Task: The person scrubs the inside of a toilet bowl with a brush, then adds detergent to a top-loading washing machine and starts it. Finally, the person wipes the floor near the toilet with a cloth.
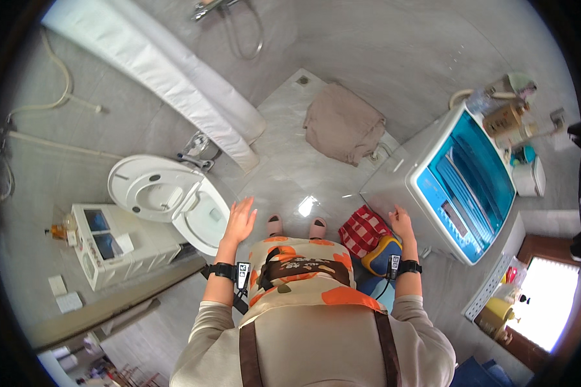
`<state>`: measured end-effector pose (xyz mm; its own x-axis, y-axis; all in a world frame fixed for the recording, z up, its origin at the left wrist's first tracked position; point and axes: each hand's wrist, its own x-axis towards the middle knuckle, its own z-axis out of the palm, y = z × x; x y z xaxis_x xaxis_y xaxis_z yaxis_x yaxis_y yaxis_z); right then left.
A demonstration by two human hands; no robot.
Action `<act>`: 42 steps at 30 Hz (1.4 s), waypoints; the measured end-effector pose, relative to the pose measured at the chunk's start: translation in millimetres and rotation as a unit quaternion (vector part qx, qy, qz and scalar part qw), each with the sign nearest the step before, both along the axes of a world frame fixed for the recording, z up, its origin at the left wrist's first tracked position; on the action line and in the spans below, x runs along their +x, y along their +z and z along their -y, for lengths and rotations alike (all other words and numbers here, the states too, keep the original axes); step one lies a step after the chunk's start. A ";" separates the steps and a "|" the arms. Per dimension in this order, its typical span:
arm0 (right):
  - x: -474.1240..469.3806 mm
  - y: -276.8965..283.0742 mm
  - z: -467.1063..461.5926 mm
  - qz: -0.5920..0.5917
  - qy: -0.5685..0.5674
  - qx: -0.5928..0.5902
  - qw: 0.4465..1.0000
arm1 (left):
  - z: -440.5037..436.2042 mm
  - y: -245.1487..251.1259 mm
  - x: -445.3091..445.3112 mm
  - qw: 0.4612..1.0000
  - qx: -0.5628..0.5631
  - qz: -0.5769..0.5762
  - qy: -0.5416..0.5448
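My left hand (pixel 242 220) hangs in the air beside the open toilet (pixel 203 217), palm turned inward and nothing in it. The toilet's lid and seat are raised. To the right, my right hand (pixel 401 222) is held, also empty, near the grey side of a top-loading washing machine (pixel 426 169) with a blue transparent lid (pixel 474 169). Below that hand lie a red-and-white checked cloth (pixel 363 231) and a blue-and-yellow object (pixel 381 254), partly hidden by my forearm. A brown folded cloth (pixel 344 123) rests on the floor ahead.
A white shower curtain (pixel 174 77) hangs ahead on the left, with a small bin (pixel 201 147) beside it. A white drawer cabinet (pixel 130 237) stands left of the toilet. Bottles (pixel 503 121) line the wall behind the washer. A floor drain (pixel 302 81) lies in the far corner.
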<state>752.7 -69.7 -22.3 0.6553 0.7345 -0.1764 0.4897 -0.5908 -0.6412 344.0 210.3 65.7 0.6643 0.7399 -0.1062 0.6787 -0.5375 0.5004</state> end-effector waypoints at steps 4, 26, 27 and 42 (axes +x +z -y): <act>-11.2 3.2 -36.3 -0.017 0.040 0.003 0.999 | 1.8 4.5 -31.3 0.999 0.009 0.013 0.041; -247.4 10.0 -262.2 -0.013 0.312 -0.032 0.949 | 6.0 -60.8 -327.1 0.976 0.000 0.049 0.213; -257.0 10.8 -273.3 -0.013 0.320 -0.051 0.946 | 10.1 -63.4 -333.3 0.973 -0.008 0.049 0.224; -288.4 -4.8 -459.8 -0.010 0.539 -0.104 0.836 | 14.6 -64.5 -298.0 0.910 -0.061 0.046 0.409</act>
